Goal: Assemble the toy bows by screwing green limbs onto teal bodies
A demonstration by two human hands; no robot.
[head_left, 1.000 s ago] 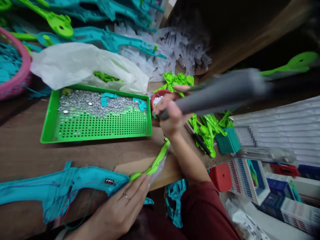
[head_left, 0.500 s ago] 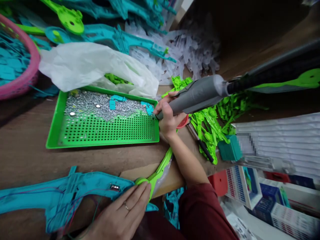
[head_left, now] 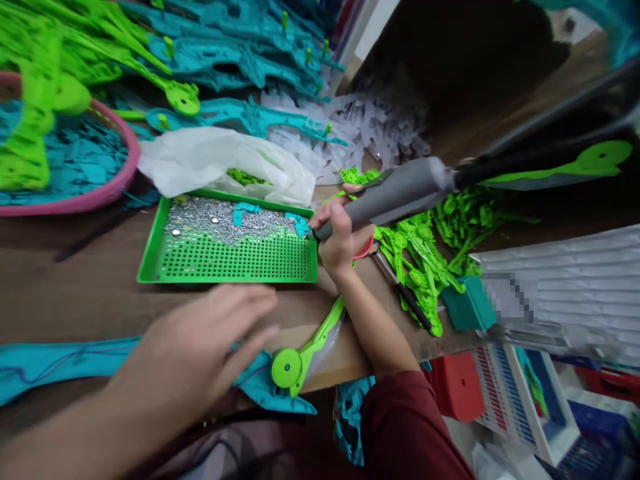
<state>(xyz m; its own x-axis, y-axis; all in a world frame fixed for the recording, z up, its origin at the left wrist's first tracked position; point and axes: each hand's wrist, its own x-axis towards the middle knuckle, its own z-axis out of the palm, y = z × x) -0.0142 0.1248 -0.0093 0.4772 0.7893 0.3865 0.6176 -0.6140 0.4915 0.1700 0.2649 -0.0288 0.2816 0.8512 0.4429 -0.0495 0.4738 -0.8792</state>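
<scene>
My right hand (head_left: pixel 341 237) is wrapped round a grey power screwdriver (head_left: pixel 395 193), whose tip points left at the right end of a green perforated tray (head_left: pixel 235 260). Many small screws (head_left: pixel 205 217) and a few teal pieces (head_left: pixel 245 212) lie in that tray. My left hand (head_left: pixel 215 333), blurred, is raised over a long teal plastic part (head_left: pixel 65 363) and hides its middle; its fingers point right and hold nothing visible. At the teal part's right end rests a green arm with a round head (head_left: pixel 287 367).
A pink basket (head_left: pixel 131 157) of teal pieces stands at the left. Behind the tray lie a white bag (head_left: pixel 200 157), teal parts (head_left: pixel 210 63) and clear plastic pieces (head_left: pixel 385 117). Green parts (head_left: pixel 420 267) and a black-handled tool (head_left: pixel 413 307) are at the right.
My left hand has lifted off the green round head and moved up and left over the teal part. The view has shifted, showing more of the basket. My right hand keeps the screwdriver.
</scene>
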